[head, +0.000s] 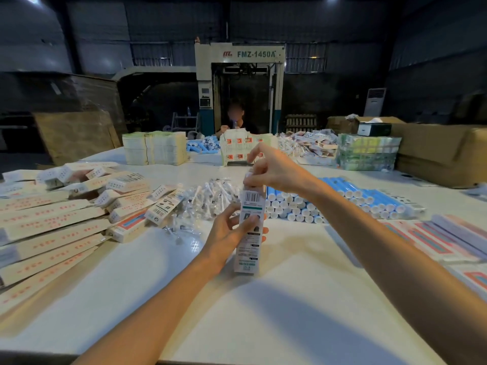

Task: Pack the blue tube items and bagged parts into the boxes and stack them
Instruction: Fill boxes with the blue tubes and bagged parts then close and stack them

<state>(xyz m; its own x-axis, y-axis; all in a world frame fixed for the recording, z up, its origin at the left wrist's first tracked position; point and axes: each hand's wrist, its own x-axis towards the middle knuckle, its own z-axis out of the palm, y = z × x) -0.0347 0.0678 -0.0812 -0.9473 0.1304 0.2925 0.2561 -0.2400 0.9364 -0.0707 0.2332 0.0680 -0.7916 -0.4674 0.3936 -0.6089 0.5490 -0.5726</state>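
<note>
Lying behind the box [249,255] clamped in left hand [224,234] and right hand [272,173] fingers [255,153]: bagged parts [205,198], blue tubes [347,197].

Dim hall with dark panelled walls [92,35]; FMZ-1450A machine [238,83] upper centre, white air conditioner [375,101] upper right, white table [118,285] below.
</note>
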